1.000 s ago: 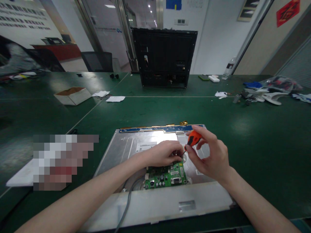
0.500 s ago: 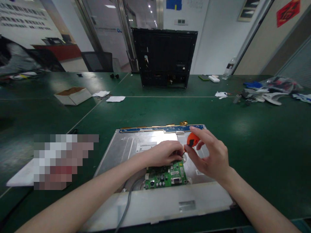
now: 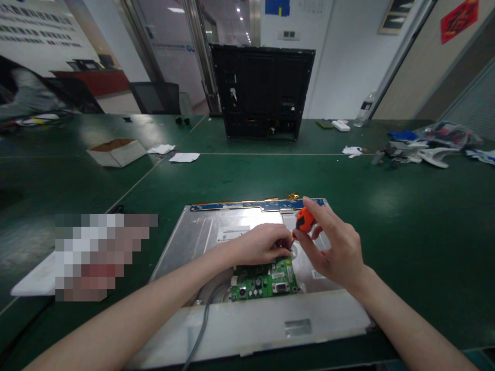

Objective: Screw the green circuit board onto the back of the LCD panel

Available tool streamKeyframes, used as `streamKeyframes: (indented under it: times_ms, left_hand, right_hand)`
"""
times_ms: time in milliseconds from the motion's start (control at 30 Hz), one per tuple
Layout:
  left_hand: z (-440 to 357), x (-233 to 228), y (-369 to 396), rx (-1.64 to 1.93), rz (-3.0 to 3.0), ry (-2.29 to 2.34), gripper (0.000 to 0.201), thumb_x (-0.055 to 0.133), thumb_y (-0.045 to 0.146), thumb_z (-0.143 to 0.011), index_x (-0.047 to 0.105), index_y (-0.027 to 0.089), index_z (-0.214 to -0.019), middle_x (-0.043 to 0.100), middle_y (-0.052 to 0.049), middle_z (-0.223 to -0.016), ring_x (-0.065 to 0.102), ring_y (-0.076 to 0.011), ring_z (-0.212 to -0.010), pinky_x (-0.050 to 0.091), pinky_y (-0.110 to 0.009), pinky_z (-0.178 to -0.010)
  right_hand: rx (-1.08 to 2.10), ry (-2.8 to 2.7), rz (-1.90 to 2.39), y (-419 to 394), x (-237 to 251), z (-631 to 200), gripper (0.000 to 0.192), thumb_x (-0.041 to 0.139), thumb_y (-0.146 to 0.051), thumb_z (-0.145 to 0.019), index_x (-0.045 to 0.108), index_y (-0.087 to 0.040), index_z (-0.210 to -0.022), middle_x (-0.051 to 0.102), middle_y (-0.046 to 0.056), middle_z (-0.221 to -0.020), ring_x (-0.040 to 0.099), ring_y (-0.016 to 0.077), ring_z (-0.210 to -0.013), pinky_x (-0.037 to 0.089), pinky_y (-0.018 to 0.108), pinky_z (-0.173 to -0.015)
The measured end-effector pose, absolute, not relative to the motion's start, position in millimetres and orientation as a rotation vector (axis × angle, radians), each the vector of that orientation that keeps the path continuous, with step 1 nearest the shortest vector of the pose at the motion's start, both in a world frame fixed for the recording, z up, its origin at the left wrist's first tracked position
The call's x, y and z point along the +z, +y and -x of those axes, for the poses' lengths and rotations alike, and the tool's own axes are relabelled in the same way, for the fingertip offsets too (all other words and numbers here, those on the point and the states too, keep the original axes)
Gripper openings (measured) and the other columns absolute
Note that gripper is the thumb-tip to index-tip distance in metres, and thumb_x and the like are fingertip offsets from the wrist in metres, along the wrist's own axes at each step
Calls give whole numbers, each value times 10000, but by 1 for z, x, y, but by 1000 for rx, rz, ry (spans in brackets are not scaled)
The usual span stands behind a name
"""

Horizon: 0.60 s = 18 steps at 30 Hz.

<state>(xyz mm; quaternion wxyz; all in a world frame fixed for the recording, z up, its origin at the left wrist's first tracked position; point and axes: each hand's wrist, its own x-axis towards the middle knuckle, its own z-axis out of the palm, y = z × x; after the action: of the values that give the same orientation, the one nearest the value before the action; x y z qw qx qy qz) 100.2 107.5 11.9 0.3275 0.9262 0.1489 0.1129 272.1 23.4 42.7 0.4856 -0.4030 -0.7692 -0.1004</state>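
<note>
Right hand (image 3: 335,251) turns screwdriver (image 3: 305,220) between fingers (image 3: 315,208): a second ago orange handle shows long, black grip patch facing up and to right; now handle looks shorter, rounder, patch on its left face. Handle top sits slightly higher and further left than before, nearer blue strip (image 3: 255,205) at panel's far edge. Index finger now stretches further over handle top; thumb slides along lower side. Left hand (image 3: 263,245) shows no clear shift.

Open green table (image 3: 406,226) around panel (image 3: 201,232)
</note>
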Motion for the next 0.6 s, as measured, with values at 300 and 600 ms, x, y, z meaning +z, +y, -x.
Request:
streamKeyframes:
  times_ms: [300, 600]
  left_hand:
    - [-101, 12, 107, 332, -2445, 380, 32, 603, 171, -850, 589, 159, -823, 623, -33, -822, 577, -165, -751, 444, -264, -675]
    - [-100, 11, 106, 330, -2458, 403, 52, 633, 179, -843, 599, 147, -820, 629, -38, -827, 579, -165, -743, 440, -257, -663]
  right_hand:
    - [-163, -1882, 927, 24, 42, -273, 579, 607, -144, -833, 360, -212, -1352, 652, 66, -1032, 622, 139, -695, 530, 257, -544]
    - [-219, -1891, 953, 23, 44, -272, 592, 579, -125, -854, 359, -233, -1393, 672, 41, -984, 644, 139, -724, 559, 267, -609]
